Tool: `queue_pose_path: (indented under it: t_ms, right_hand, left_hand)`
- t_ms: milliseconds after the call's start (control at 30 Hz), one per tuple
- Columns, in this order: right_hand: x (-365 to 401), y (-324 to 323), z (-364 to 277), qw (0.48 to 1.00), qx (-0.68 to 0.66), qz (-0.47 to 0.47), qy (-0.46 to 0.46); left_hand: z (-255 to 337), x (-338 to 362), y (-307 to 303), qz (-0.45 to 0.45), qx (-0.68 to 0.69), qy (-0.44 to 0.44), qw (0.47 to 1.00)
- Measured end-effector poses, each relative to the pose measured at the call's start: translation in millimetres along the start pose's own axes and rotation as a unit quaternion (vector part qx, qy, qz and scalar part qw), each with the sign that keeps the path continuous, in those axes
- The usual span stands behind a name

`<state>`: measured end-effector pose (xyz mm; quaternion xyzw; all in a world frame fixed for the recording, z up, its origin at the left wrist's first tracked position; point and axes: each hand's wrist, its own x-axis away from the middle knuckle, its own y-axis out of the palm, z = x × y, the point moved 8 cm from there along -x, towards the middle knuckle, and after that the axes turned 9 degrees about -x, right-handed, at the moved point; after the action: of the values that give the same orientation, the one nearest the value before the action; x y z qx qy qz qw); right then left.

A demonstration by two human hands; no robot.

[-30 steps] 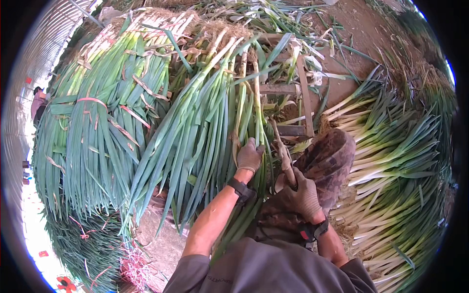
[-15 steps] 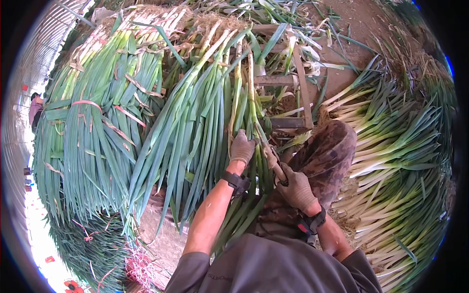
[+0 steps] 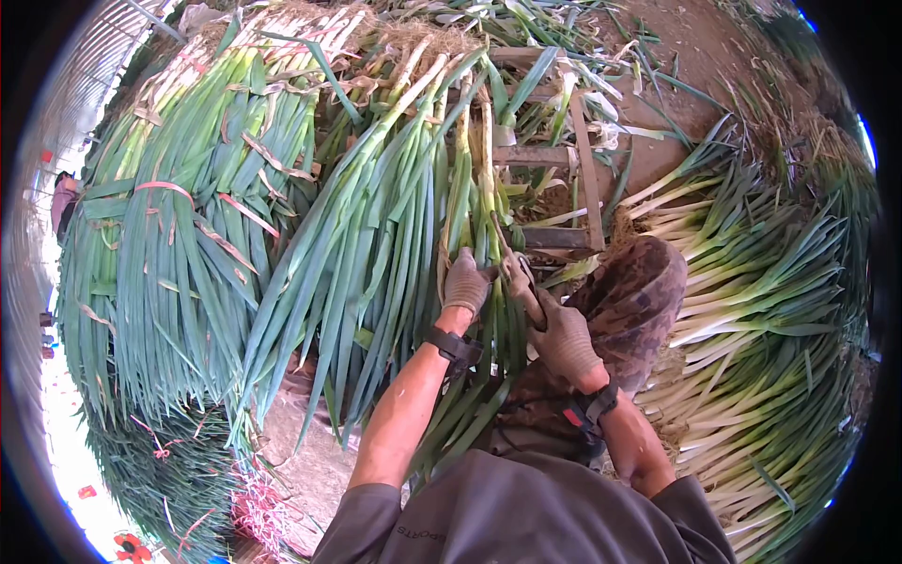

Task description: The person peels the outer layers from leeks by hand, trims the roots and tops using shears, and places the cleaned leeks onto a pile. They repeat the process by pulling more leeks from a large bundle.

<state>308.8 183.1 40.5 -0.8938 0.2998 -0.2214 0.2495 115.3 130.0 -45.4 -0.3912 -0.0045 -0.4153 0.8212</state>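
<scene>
My left hand (image 3: 467, 282), in a knitted glove, is closed round the leaves of a green onion (image 3: 487, 179), whose pale stalk points away from me. My right hand (image 3: 566, 343), gloved too, grips what looks like a dirt-caked air blow gun (image 3: 519, 285). Its thin tip lies against the onion stalk, just beyond my left hand. Left of my hands, loose green onions (image 3: 376, 207) lie with roots at the far end and leaves toward me. The fingers of my right hand partly hide the tool's handle.
Tied bundles of green onions (image 3: 178, 244) are piled at the left. A metal frame (image 3: 587, 179) stands ahead. More green onions (image 3: 742, 310) lie at the right beside my knee (image 3: 639, 282). Pink ties (image 3: 263, 508) lie at lower left. Another person (image 3: 64, 199) is at the far left.
My right hand has moved slightly up and away from me, carrying the air blow gun's tip farther along the onion stalk. My left hand keeps its hold in nearly the same place.
</scene>
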Motion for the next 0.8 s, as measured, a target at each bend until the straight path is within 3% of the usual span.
queue_pose_path:
  t_ms: [67, 200, 300, 500, 800]
  right_hand:
    - [-16, 1, -1, 1.000, 0.015, 0.008, 0.014]
    - [-54, 1, -2, 0.999, 0.034, -0.001, 0.035]
    - [-76, -3, -3, 0.997, 0.056, 0.052, -0.017]
    - [-124, -8, 4, 0.996, 0.075, 0.049, 0.011]
    - [-202, -13, 10, 0.995, 0.056, 0.079, -0.011]
  left_hand:
    - [2, 1, -1, -0.009, 0.054, 0.006, 0.998]
    - [0, 0, -3, -0.006, 0.024, -0.016, 1.000]
    - [-5, -3, 2, -0.008, 0.031, 0.002, 0.999]
    - [-13, -3, 7, -0.015, 0.045, -0.021, 0.999]
    - [-4, -1, 3, 0.004, -0.041, -0.012, 0.999]
